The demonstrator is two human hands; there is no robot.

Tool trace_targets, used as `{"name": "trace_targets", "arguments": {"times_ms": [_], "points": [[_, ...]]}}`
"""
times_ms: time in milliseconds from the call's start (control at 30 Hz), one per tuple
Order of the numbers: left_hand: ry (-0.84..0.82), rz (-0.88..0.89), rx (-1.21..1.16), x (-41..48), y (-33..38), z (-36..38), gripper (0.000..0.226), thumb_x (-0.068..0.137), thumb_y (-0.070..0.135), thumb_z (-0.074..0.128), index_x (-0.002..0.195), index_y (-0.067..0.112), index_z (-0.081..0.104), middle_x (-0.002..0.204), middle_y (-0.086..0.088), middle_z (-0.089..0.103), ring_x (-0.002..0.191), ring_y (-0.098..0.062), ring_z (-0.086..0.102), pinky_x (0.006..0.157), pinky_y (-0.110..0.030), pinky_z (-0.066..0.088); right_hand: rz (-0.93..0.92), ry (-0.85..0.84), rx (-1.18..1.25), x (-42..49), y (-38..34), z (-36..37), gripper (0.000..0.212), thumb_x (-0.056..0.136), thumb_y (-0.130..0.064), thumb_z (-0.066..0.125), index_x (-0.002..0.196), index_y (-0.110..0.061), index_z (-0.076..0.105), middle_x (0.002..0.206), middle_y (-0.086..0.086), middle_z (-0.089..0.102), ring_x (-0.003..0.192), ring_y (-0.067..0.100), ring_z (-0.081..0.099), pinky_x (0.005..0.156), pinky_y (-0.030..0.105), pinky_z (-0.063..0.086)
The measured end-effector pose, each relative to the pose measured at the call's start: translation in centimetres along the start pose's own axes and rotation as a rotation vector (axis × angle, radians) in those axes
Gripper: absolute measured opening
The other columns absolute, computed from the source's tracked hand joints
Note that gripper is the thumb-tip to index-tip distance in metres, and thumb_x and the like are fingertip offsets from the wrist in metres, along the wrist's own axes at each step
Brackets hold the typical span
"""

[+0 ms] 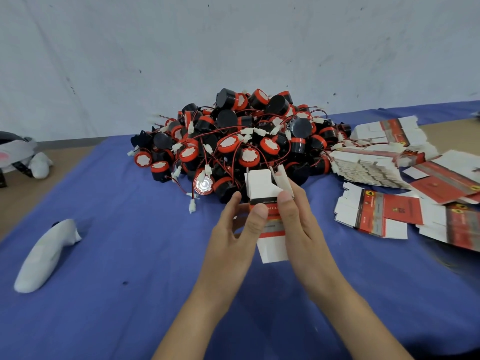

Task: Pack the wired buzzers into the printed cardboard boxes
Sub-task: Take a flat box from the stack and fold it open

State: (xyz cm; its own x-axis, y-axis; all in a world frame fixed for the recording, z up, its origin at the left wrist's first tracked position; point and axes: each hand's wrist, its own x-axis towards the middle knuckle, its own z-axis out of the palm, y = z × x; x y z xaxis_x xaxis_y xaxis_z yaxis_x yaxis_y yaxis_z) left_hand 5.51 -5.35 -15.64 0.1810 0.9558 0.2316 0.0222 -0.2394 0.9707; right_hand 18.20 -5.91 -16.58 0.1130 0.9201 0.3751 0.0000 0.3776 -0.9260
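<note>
A big heap of black and red wired buzzers with white plugs lies at the middle of the blue cloth. In front of it I hold one printed cardboard box, its white flaps standing open at the far end and another white flap pointing toward me. My left hand grips its left side with the thumb on the printed face. My right hand grips the right side, thumb on top, fingers by the right flap. No buzzer shows inside the box.
Flat printed cardboard boxes lie in stacks and fans at the right. A white cloth bundle lies at the left on the blue cloth. Another white bundle with a dark strap sits at the far left. A white wall rises behind the heap.
</note>
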Motion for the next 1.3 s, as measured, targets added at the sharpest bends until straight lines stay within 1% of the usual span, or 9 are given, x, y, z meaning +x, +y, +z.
{"name": "trace_targets", "arguments": {"times_ms": [100,267,467,567,733,1000,1100,1167,1300], "points": [[0.009,0.018,0.013,0.0,0.1,0.2,0.073,0.087,0.066,0.053,0.151,0.032,0.040,0.130,0.016,0.063,0.119,0.000,0.060,0.100,-0.026,0.052,-0.038,-0.007,-0.019,-0.3,-0.1,-0.1,0.062,0.091,-0.076,0.040,0.147,-0.051,0.037,0.143,-0.022,0.053,0.133,0.010,0.053,0.107,0.049,0.048],[0.015,0.033,0.017,-0.3,0.1,0.5,0.069,0.090,0.065,0.055,0.150,0.036,0.039,0.131,0.015,0.063,0.119,-0.002,0.061,0.101,-0.030,0.051,-0.097,0.009,-0.057,-0.3,-0.5,-0.4,0.053,0.096,-0.072,0.037,0.141,-0.045,0.049,0.138,-0.025,0.056,0.130,0.003,0.054,0.101,0.025,0.050],[0.016,0.047,0.017,-0.3,0.2,0.8,0.075,0.084,0.060,0.054,0.152,0.034,0.038,0.131,0.014,0.063,0.118,-0.002,0.061,0.100,-0.027,0.052,-0.095,0.032,-0.079,-0.4,-0.7,-0.3,0.038,0.097,-0.065,0.036,0.127,-0.051,0.056,0.132,-0.013,0.062,0.122,0.017,0.062,0.098,0.046,0.054],[0.012,0.051,0.029,-0.4,0.1,0.8,0.070,0.089,0.064,0.055,0.151,0.035,0.039,0.131,0.015,0.063,0.118,-0.001,0.061,0.098,-0.020,0.051,-0.119,0.052,-0.089,-0.4,-0.9,-0.3,0.036,0.098,-0.061,0.036,0.123,-0.049,0.059,0.131,-0.013,0.062,0.122,0.016,0.061,0.098,0.046,0.053],[-0.002,0.052,0.026,-0.4,0.0,0.9,0.069,0.091,0.063,0.054,0.152,0.034,0.038,0.133,0.016,0.062,0.121,-0.001,0.059,0.103,-0.028,0.050,-0.145,0.088,-0.121,-0.4,-1.1,-0.2,0.032,0.098,-0.060,0.035,0.117,-0.050,0.060,0.126,-0.015,0.062,0.119,0.015,0.062,0.093,0.040,0.055],[-0.013,0.074,0.036,-0.4,-0.2,0.9,0.075,0.085,0.062,0.054,0.152,0.035,0.036,0.132,0.014,0.062,0.120,-0.004,0.060,0.104,-0.034,0.051,-0.164,0.140,-0.175,-0.5,-1.2,-0.2,0.032,0.099,-0.058,0.034,0.105,-0.042,0.061,0.112,-0.010,0.061,0.104,0.020,0.065,0.081,0.047,0.056],[-0.020,0.077,0.032,-0.4,-0.2,0.8,0.076,0.083,0.062,0.053,0.152,0.035,0.036,0.133,0.013,0.062,0.121,-0.005,0.060,0.103,-0.034,0.051,-0.169,0.143,-0.175,-0.5,-1.2,-0.1,0.030,0.099,-0.058,0.034,0.102,-0.042,0.059,0.109,-0.008,0.061,0.100,0.021,0.066,0.079,0.047,0.056],[-0.030,0.072,0.021,-0.4,-0.2,0.7,0.075,0.084,0.062,0.053,0.152,0.036,0.036,0.135,0.015,0.060,0.122,-0.003,0.059,0.101,-0.027,0.051,-0.170,0.135,-0.173,-0.5,-1.2,-0.1,0.030,0.099,-0.059,0.034,0.103,-0.042,0.059,0.111,-0.008,0.061,0.101,0.020,0.065,0.080,0.044,0.057],[-0.068,0.075,-0.043,-0.4,0.3,0.5,0.069,0.088,0.057,0.051,0.151,0.034,0.038,0.136,0.016,0.060,0.123,0.000,0.057,0.096,-0.014,0.048,-0.195,0.106,-0.152,-0.5,-1.4,0.1,0.031,0.098,-0.064,0.037,0.106,-0.045,0.060,0.122,-0.016,0.054,0.113,0.015,0.061,0.082,0.026,0.055]]}}
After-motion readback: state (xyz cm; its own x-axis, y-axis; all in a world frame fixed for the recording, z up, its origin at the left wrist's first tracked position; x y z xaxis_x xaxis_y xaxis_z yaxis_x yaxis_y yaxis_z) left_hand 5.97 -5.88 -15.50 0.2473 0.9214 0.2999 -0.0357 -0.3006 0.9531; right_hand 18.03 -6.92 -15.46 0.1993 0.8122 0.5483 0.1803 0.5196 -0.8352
